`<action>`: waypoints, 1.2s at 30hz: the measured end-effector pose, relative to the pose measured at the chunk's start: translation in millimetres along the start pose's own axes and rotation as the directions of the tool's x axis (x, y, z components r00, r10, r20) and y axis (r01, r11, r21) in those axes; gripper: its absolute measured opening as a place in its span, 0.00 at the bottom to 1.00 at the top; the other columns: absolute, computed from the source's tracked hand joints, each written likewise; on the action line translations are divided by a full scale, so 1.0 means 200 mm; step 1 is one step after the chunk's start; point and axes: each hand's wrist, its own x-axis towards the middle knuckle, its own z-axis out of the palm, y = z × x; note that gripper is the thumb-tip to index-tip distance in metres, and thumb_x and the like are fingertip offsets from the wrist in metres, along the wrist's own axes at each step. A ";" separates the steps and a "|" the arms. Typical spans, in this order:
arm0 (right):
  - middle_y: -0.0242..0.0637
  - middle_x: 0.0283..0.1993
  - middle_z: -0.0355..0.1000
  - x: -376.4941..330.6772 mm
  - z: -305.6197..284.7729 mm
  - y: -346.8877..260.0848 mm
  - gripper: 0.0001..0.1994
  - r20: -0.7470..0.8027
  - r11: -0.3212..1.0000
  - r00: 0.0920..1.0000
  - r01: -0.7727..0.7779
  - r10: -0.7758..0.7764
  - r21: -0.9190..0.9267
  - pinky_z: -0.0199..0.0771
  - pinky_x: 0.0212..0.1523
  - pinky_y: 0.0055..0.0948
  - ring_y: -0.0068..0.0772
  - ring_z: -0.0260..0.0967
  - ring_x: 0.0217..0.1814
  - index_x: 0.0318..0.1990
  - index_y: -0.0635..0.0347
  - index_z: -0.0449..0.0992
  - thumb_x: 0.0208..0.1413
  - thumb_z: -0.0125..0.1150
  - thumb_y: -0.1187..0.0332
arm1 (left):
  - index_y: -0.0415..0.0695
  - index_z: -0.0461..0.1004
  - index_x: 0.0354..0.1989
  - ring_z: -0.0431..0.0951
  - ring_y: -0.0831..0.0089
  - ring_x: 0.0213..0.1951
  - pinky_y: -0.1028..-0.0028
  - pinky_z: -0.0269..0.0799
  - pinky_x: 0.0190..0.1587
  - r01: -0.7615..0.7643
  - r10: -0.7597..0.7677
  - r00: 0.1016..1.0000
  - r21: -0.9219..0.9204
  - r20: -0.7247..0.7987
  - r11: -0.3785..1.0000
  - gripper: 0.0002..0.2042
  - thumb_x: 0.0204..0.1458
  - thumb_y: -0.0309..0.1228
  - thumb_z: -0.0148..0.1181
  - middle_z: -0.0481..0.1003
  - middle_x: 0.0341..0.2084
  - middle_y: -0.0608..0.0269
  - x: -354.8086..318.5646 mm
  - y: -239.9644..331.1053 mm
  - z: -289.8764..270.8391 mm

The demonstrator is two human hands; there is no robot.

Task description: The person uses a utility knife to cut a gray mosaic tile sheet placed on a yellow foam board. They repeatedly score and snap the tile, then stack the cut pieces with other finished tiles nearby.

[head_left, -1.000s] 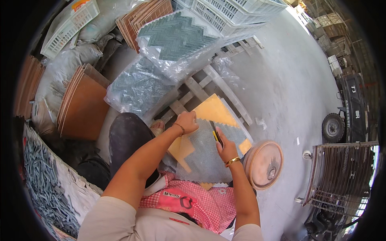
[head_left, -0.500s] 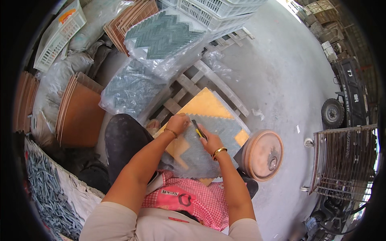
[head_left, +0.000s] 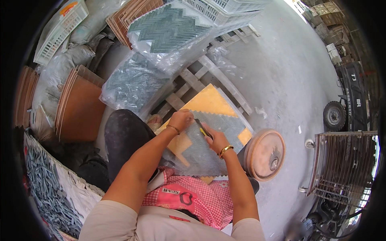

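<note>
An orange board (head_left: 209, 102) lies on my lap with a grey mesh-backed mosaic sheet (head_left: 219, 126) spread over it. My left hand (head_left: 181, 119) presses down on the sheet's upper left edge, fingers curled. My right hand (head_left: 215, 138) grips a yellow-and-black utility knife (head_left: 202, 127), its tip resting on the mesh just right of the left hand. Both wrists wear bracelets. A pink checked cloth (head_left: 193, 197) covers my lap below the board.
A wooden pallet (head_left: 201, 82) carries plastic-bagged herringbone mosaic sheets (head_left: 169, 30). Terracotta-coloured boards (head_left: 80, 106) stack at left, loose grey tile pieces (head_left: 44, 184) lower left. A round orange stool (head_left: 265, 154) stands at right, a metal rack (head_left: 345, 164) beyond it. White crates (head_left: 60, 24) sit behind.
The board and mesh sheet have shifted lower and closer on my lap. My hands have drawn together on the sheet, with the knife now laid against the mesh near the left hand.
</note>
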 end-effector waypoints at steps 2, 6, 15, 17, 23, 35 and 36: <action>0.49 0.36 0.69 0.00 0.00 -0.02 0.27 0.022 0.999 0.999 -0.041 0.042 -0.004 0.68 0.37 0.35 0.47 0.68 0.32 0.56 0.38 0.54 0.46 0.49 0.71 | 0.46 0.70 0.19 0.71 0.64 0.25 0.72 0.67 0.28 -0.003 0.003 1.000 0.001 0.007 1.000 0.01 0.36 0.24 0.55 0.69 0.20 0.63 0.00 0.00 0.00; 0.51 0.34 0.68 0.06 0.01 -0.01 0.28 -0.005 0.997 1.000 0.027 -0.028 -0.067 0.66 0.38 0.38 0.50 0.66 0.33 0.56 0.39 0.53 0.46 0.50 0.70 | 0.46 0.71 0.19 0.71 0.64 0.25 0.72 0.67 0.28 -0.018 0.019 1.000 -0.010 0.004 1.000 0.02 0.35 0.24 0.54 0.69 0.20 0.62 0.00 -0.01 0.00; 0.54 0.30 0.68 -0.01 0.12 -0.07 0.28 0.015 0.964 0.990 -0.143 0.143 0.225 0.66 0.34 0.38 0.52 0.66 0.31 0.57 0.46 0.52 0.46 0.49 0.70 | 0.46 0.71 0.18 0.72 0.62 0.25 0.71 0.67 0.28 0.038 -0.037 0.999 -0.078 0.007 0.996 0.02 0.35 0.24 0.55 0.70 0.20 0.61 0.01 -0.02 -0.01; 0.50 0.26 0.68 -0.04 0.17 -0.08 0.27 -0.017 0.959 0.989 -0.136 0.144 0.250 0.67 0.29 0.35 0.44 0.66 0.24 0.57 0.47 0.52 0.46 0.48 0.71 | 0.46 0.71 0.18 0.72 0.62 0.25 0.71 0.67 0.28 0.059 -0.057 0.998 -0.092 0.021 0.994 0.02 0.35 0.24 0.55 0.70 0.20 0.61 0.01 -0.02 -0.02; 0.39 0.17 0.67 -0.08 0.29 -0.13 0.26 -0.125 0.966 0.979 -0.129 0.159 0.223 0.68 0.18 0.27 0.28 0.65 0.13 0.57 0.50 0.52 0.48 0.45 0.73 | 0.46 0.72 0.18 0.72 0.62 0.27 0.71 0.67 0.29 0.063 -0.058 0.997 -0.103 0.054 0.993 0.02 0.35 0.24 0.55 0.70 0.20 0.61 0.02 -0.03 -0.02; 0.45 0.18 0.68 -0.02 0.40 -0.20 0.27 -0.212 0.960 0.950 -0.185 0.230 0.209 0.68 0.16 0.29 0.31 0.66 0.13 0.58 0.52 0.51 0.47 0.44 0.74 | 0.46 0.73 0.17 0.71 0.60 0.27 0.69 0.67 0.30 0.089 -0.085 0.995 -0.103 0.048 0.991 0.02 0.35 0.26 0.54 0.71 0.20 0.60 0.03 -0.02 -0.01; 0.47 0.19 0.68 -0.04 0.42 -0.21 0.27 -0.215 0.954 0.947 -0.187 0.238 0.233 0.68 0.18 0.31 0.34 0.67 0.14 0.58 0.52 0.51 0.47 0.45 0.74 | 0.46 0.73 0.17 0.71 0.60 0.27 0.69 0.67 0.30 0.098 -0.094 0.995 -0.112 0.042 0.989 0.02 0.35 0.26 0.53 0.71 0.20 0.60 0.03 -0.03 -0.01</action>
